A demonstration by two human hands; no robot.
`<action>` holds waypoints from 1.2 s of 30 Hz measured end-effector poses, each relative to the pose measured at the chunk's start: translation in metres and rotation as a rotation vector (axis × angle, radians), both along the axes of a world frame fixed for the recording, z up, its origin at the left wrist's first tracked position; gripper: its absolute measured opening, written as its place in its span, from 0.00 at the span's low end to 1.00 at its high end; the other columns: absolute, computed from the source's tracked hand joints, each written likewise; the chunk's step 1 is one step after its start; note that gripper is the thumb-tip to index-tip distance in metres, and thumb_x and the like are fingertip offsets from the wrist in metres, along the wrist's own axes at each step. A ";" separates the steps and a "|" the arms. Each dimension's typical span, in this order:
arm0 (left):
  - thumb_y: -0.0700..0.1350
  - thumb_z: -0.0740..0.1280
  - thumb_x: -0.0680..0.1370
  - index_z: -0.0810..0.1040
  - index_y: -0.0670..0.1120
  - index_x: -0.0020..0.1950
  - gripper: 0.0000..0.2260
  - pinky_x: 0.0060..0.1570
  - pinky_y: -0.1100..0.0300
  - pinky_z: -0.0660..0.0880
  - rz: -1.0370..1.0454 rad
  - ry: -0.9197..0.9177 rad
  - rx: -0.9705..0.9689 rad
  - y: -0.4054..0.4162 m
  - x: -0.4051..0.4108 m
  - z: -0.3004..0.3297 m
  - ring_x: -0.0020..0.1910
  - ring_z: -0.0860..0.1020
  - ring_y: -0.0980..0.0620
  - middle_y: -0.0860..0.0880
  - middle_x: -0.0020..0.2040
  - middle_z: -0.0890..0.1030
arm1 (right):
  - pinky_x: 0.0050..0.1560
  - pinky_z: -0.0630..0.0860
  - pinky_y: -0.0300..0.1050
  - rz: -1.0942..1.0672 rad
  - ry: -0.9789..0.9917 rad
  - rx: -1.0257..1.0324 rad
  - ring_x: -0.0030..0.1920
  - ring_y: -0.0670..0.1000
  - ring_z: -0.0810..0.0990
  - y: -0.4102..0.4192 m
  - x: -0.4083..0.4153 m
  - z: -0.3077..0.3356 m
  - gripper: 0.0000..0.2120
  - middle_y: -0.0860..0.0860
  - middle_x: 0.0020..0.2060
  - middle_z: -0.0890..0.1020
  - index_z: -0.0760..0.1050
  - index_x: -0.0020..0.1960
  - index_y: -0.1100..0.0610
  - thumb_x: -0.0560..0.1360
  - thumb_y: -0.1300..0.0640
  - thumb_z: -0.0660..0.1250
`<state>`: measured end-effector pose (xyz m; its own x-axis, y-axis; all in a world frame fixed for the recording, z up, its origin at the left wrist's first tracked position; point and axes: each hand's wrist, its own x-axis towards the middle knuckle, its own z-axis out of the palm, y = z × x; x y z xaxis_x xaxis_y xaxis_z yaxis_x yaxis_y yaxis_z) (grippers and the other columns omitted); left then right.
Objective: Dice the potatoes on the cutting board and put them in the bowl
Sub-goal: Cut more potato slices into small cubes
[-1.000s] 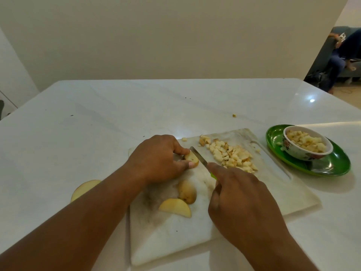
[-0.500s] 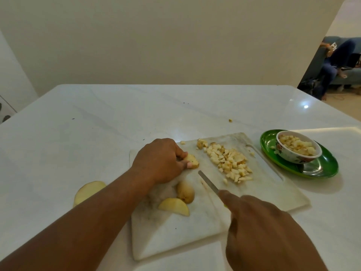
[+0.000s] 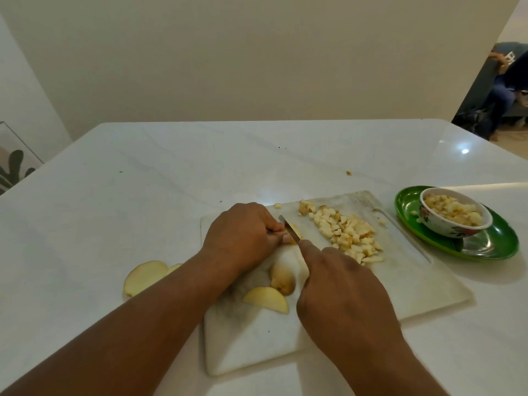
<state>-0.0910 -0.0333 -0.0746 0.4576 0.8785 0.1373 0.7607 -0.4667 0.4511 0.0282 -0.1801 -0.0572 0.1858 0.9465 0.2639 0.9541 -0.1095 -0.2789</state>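
Returned to the potato piece (image 3: 295, 231), knife (image 3: 290, 227) in gripping right hand (image 3: 343, 292); left hand (image 3: 243, 232) pinches it beside cutting board (image 3: 414, 281) pile; slicing continues next.

Green plate (image 3: 497, 247) on white table (image 3: 143, 195). Framed plant picture (image 3: 14, 164) at left. 1 seated person (image 3: 505, 90) in background right.

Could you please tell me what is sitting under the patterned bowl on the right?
The bowl, filled with diced potato, stands on a green plate. A few stray bits lie on the plate's left side. The plate's surface directly beneath the bowl is covered.
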 end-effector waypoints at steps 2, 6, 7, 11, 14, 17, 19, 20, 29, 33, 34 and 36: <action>0.65 0.72 0.75 0.87 0.60 0.55 0.14 0.51 0.54 0.79 -0.003 -0.018 -0.002 0.001 0.000 0.000 0.50 0.80 0.57 0.59 0.50 0.84 | 0.38 0.69 0.39 -0.012 -0.003 -0.026 0.47 0.47 0.77 -0.007 0.000 -0.001 0.30 0.46 0.56 0.74 0.55 0.78 0.44 0.77 0.58 0.54; 0.65 0.73 0.74 0.86 0.61 0.56 0.15 0.52 0.56 0.79 0.006 -0.028 -0.034 0.002 -0.001 0.000 0.52 0.80 0.58 0.59 0.53 0.84 | 0.42 0.72 0.40 -0.029 0.027 -0.124 0.45 0.48 0.75 -0.030 -0.001 0.003 0.31 0.43 0.60 0.70 0.44 0.79 0.42 0.79 0.55 0.51; 0.66 0.73 0.74 0.86 0.61 0.56 0.15 0.53 0.55 0.79 0.005 -0.027 -0.036 0.002 -0.001 0.000 0.53 0.80 0.58 0.59 0.53 0.84 | 0.45 0.73 0.41 -0.035 0.043 -0.156 0.48 0.48 0.76 -0.036 0.000 0.004 0.32 0.43 0.60 0.69 0.43 0.79 0.41 0.80 0.55 0.51; 0.65 0.72 0.75 0.86 0.60 0.58 0.15 0.55 0.55 0.78 -0.005 -0.037 -0.043 0.001 -0.003 0.001 0.55 0.79 0.58 0.60 0.55 0.84 | 0.50 0.74 0.41 -0.055 0.047 -0.173 0.53 0.48 0.78 -0.049 0.005 0.017 0.31 0.41 0.55 0.69 0.44 0.78 0.39 0.79 0.52 0.52; 0.62 0.71 0.78 0.85 0.61 0.59 0.13 0.56 0.56 0.78 -0.015 -0.038 -0.045 0.000 -0.005 0.000 0.56 0.79 0.58 0.60 0.56 0.83 | 0.47 0.73 0.40 -0.064 0.021 -0.049 0.52 0.46 0.78 -0.039 0.005 0.020 0.29 0.42 0.58 0.73 0.51 0.77 0.39 0.78 0.53 0.54; 0.60 0.73 0.77 0.86 0.61 0.55 0.09 0.54 0.59 0.78 0.032 -0.089 -0.053 -0.001 -0.005 0.000 0.53 0.80 0.58 0.62 0.54 0.84 | 0.42 0.67 0.38 -0.036 0.001 -0.010 0.50 0.46 0.76 -0.018 0.000 0.014 0.28 0.43 0.56 0.75 0.58 0.76 0.42 0.77 0.56 0.56; 0.60 0.75 0.74 0.87 0.61 0.51 0.08 0.49 0.64 0.76 0.067 -0.135 -0.058 -0.001 -0.005 -0.001 0.50 0.80 0.60 0.64 0.51 0.84 | 0.40 0.65 0.37 -0.014 0.004 -0.018 0.49 0.46 0.76 -0.007 -0.002 0.011 0.28 0.44 0.54 0.76 0.59 0.75 0.43 0.77 0.57 0.57; 0.60 0.76 0.73 0.87 0.61 0.50 0.08 0.47 0.65 0.74 0.076 -0.150 -0.061 0.000 -0.004 -0.002 0.49 0.80 0.61 0.65 0.50 0.84 | 0.40 0.65 0.38 -0.007 0.008 -0.022 0.50 0.47 0.76 -0.003 -0.003 0.009 0.28 0.45 0.54 0.76 0.60 0.75 0.44 0.77 0.57 0.57; 0.62 0.78 0.70 0.87 0.60 0.45 0.08 0.43 0.66 0.74 0.108 -0.178 -0.093 0.005 -0.003 -0.005 0.44 0.78 0.65 0.65 0.41 0.82 | 0.39 0.67 0.37 0.019 0.058 -0.043 0.46 0.46 0.73 -0.004 -0.003 -0.001 0.31 0.44 0.55 0.74 0.55 0.78 0.44 0.77 0.57 0.55; 0.60 0.78 0.72 0.87 0.60 0.44 0.06 0.42 0.65 0.74 0.096 -0.181 -0.110 0.003 -0.003 -0.003 0.44 0.79 0.64 0.64 0.39 0.83 | 0.41 0.69 0.39 0.028 0.084 -0.106 0.48 0.47 0.75 -0.022 -0.002 -0.002 0.33 0.43 0.55 0.72 0.48 0.80 0.42 0.78 0.56 0.54; 0.60 0.78 0.71 0.87 0.60 0.43 0.06 0.40 0.64 0.73 0.094 -0.176 -0.117 0.003 -0.003 -0.002 0.42 0.79 0.64 0.64 0.37 0.82 | 0.43 0.71 0.39 0.026 0.092 -0.128 0.48 0.47 0.75 -0.028 -0.002 0.000 0.33 0.42 0.52 0.70 0.46 0.79 0.41 0.78 0.56 0.53; 0.59 0.79 0.71 0.87 0.59 0.43 0.06 0.37 0.65 0.71 0.093 -0.167 -0.127 0.003 -0.003 0.000 0.40 0.79 0.64 0.64 0.35 0.81 | 0.48 0.74 0.40 0.007 0.106 -0.181 0.50 0.47 0.75 -0.040 0.000 0.003 0.33 0.41 0.49 0.66 0.42 0.79 0.39 0.79 0.54 0.52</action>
<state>-0.0944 -0.0304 -0.0746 0.3542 0.9308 0.0898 0.7077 -0.3296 0.6249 0.0284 -0.2206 -0.0544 0.1963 0.9781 0.0686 0.9215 -0.1601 -0.3539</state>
